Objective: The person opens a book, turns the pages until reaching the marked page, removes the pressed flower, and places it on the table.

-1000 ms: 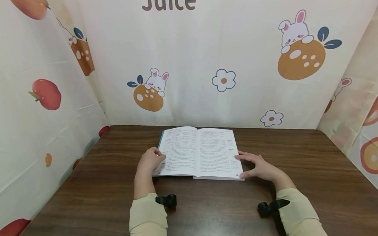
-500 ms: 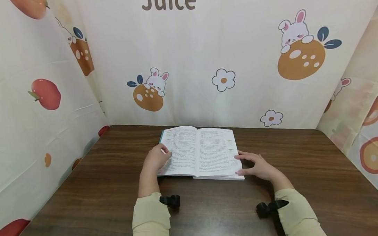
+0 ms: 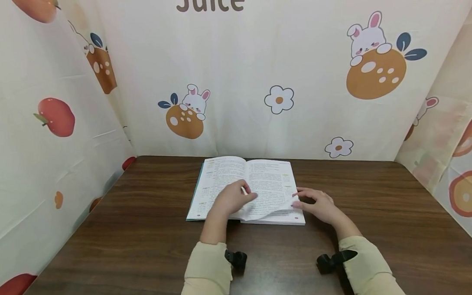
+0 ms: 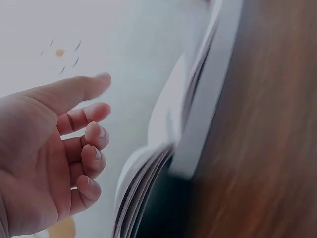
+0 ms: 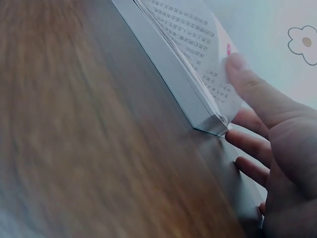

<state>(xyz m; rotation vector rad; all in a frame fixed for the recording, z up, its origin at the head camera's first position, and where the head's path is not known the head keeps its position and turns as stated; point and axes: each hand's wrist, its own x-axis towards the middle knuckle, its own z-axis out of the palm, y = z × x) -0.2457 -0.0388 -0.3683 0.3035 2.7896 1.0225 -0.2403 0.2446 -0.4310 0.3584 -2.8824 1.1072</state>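
The right hand [image 3: 320,208] pinches a thin, bendy paper page [image 3: 285,204]. The left hand [image 3: 230,199], loosely curled, is over the open book [image 3: 221,174].

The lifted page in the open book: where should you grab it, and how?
I'd pinch the lifted page softly by its near right corner, coming from the right. That corner bends up off the sheets below, which should leave room for a finger underneath, and the right hand is right there.
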